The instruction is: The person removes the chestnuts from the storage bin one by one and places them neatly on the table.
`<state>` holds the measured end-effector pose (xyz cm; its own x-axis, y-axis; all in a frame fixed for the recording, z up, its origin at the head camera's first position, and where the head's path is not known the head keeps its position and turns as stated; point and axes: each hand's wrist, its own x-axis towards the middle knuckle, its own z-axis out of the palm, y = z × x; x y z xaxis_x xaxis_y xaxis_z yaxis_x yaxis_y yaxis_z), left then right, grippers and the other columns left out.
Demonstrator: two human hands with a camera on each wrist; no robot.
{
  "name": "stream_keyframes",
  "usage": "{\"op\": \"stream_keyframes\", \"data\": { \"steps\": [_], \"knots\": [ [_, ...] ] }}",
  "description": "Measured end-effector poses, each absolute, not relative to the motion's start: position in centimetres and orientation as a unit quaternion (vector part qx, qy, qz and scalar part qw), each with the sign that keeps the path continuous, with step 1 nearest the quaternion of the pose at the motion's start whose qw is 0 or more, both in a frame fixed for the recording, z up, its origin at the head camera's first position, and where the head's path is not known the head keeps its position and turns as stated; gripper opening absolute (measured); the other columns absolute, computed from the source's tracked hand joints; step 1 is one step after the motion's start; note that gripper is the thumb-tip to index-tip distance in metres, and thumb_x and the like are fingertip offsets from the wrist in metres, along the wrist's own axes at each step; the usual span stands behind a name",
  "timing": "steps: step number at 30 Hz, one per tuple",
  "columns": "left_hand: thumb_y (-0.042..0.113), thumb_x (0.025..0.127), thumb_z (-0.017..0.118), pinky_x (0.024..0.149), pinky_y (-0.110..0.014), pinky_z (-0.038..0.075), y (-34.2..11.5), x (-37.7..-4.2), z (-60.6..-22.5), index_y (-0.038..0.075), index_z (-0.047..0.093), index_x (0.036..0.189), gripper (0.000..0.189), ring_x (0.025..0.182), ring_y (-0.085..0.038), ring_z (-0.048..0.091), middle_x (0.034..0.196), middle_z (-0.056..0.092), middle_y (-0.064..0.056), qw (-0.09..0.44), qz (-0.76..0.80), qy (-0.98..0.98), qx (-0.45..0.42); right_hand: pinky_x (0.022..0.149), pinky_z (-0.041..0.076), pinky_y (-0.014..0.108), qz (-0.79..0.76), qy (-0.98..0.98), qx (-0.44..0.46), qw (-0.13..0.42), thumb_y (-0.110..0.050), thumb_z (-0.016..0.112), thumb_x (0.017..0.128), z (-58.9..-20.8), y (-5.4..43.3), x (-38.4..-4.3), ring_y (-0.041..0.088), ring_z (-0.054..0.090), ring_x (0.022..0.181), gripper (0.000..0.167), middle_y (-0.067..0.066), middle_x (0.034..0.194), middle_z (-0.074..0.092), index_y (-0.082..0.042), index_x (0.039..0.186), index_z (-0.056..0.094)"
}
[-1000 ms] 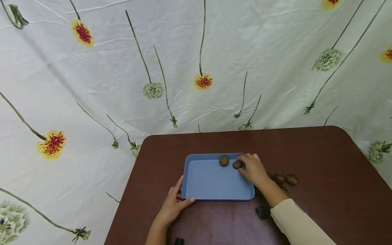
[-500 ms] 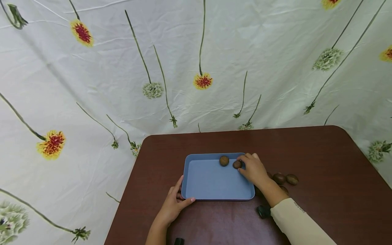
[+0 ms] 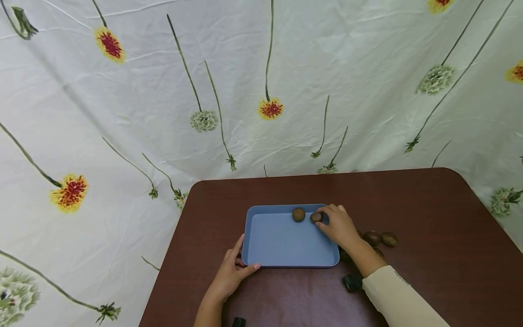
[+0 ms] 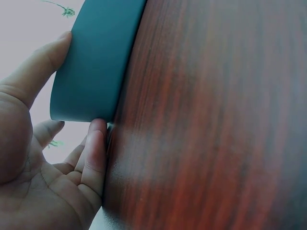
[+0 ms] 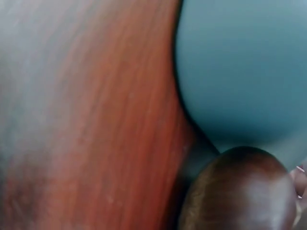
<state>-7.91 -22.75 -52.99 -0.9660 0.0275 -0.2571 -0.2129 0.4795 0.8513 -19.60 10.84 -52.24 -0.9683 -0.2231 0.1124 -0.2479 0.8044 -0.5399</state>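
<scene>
A shallow blue tray (image 3: 282,240) lies on the table. My left hand (image 3: 229,272) is at its near left corner, thumb along the near wall and straight index finger beside the left wall; in the left wrist view the thumb touches the tray wall (image 4: 98,62). My right hand (image 3: 338,227) reaches over the tray's right side and pinches a brown chestnut (image 3: 315,217) between thumb and index finger, near the far right corner. Left of it, another chestnut (image 3: 298,215) sits by the far wall. A glossy chestnut (image 5: 244,191) looms large beside the tray in the right wrist view.
Several more chestnuts (image 3: 372,238) lie on the brown table (image 3: 433,218) right of the tray, partly hidden by the right forearm. A dark object (image 3: 352,283) shows by the right sleeve, and another (image 3: 239,322) at the lower edge. A floral cloth (image 3: 367,68) hangs behind.
The pinched chestnut has shifted and turned slightly toward the far wall between the right thumb and index finger. The left hand and tray have stayed in place.
</scene>
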Motion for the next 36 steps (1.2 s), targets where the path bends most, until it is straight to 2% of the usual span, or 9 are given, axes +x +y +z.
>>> {"op": "stream_keyframes", "data": {
  "steps": [10, 16, 20, 28, 36],
  "knots": [
    [0.039, 0.083, 0.084, 0.077, -0.024, 0.048, -22.7, -7.9, -53.0, 0.032, 0.017, 0.163, 0.105, 0.092, -0.017, 0.054, 0.132, 0.044, -0.014, 0.121, 0.508, 0.851, -0.056, 0.087, 0.052, 0.05, 0.358, -0.927, 0.107, 0.034, -0.021, 0.076, 0.092, -51.8, 11.6, -18.9, 0.032, 0.061, 0.106, 0.042, 0.017, 0.126, 0.067, -0.007, 0.13, 0.065],
    [0.039, 0.083, 0.083, 0.077, -0.025, 0.048, -22.7, -7.9, -53.0, 0.032, 0.016, 0.163, 0.105, 0.092, -0.017, 0.054, 0.132, 0.044, -0.014, 0.121, 0.505, 0.853, -0.056, 0.075, 0.049, 0.04, 0.376, -0.92, 0.1, 0.051, -0.022, 0.076, 0.092, -51.6, 11.6, -17.7, 0.023, 0.058, 0.091, 0.044, 0.012, 0.115, 0.066, -0.008, 0.131, 0.064],
    [0.039, 0.083, 0.084, 0.077, -0.025, 0.048, -22.7, -7.9, -52.9, 0.032, 0.016, 0.163, 0.105, 0.092, -0.018, 0.054, 0.132, 0.044, -0.015, 0.121, 0.506, 0.852, -0.055, 0.07, 0.045, 0.034, 0.386, -0.916, 0.092, 0.06, -0.021, 0.077, 0.092, -51.4, 11.6, -17.0, 0.02, 0.056, 0.088, 0.044, 0.01, 0.11, 0.065, -0.008, 0.132, 0.064],
    [0.039, 0.083, 0.083, 0.077, -0.025, 0.048, -22.7, -7.8, -53.0, 0.032, 0.017, 0.163, 0.105, 0.093, -0.018, 0.054, 0.133, 0.044, -0.015, 0.122, 0.508, 0.851, -0.054, 0.072, 0.046, 0.032, 0.415, -0.903, 0.077, 0.082, -0.019, 0.077, 0.091, -51.4, 12.1, -15.7, 0.018, 0.056, 0.089, 0.043, 0.008, 0.107, 0.063, -0.009, 0.131, 0.065],
    [0.039, 0.083, 0.084, 0.077, -0.025, 0.048, -22.8, -7.9, -53.2, 0.033, 0.017, 0.163, 0.104, 0.093, -0.018, 0.053, 0.132, 0.044, -0.014, 0.119, 0.51, 0.85, -0.055, 0.079, 0.053, 0.032, 0.422, -0.896, 0.077, 0.118, -0.02, 0.078, 0.091, -51.3, 12.7, -14.5, 0.018, 0.062, 0.093, 0.043, 0.006, 0.107, 0.065, -0.009, 0.131, 0.065]
  ]
}}
